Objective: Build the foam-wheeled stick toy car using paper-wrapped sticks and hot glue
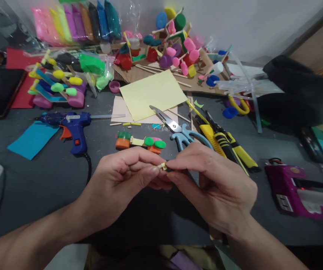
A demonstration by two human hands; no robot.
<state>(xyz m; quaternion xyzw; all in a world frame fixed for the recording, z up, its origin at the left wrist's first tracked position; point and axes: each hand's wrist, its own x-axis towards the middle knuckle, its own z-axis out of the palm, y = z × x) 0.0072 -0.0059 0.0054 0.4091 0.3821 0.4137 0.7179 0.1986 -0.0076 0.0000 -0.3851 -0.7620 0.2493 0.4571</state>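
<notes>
My left hand [122, 180] and my right hand [215, 183] meet at the middle of the dark table [51, 180]. Both pinch one small pale yellow piece [163, 165] between their fingertips. Just beyond the hands lies a little model [140, 141] made of orange caps, green clay blobs and a pale stick. Scissors [175, 127] with light blue handles lie past my right hand.
A blue glue gun [71, 125] lies at the left beside a teal sheet [32, 139]. Yellow paper [153, 93], yellow-black cutters [223, 144], a purple device [296, 189], clay packs [77, 22] and colourful cap-and-stick models [172, 48] [57, 88] crowd the table.
</notes>
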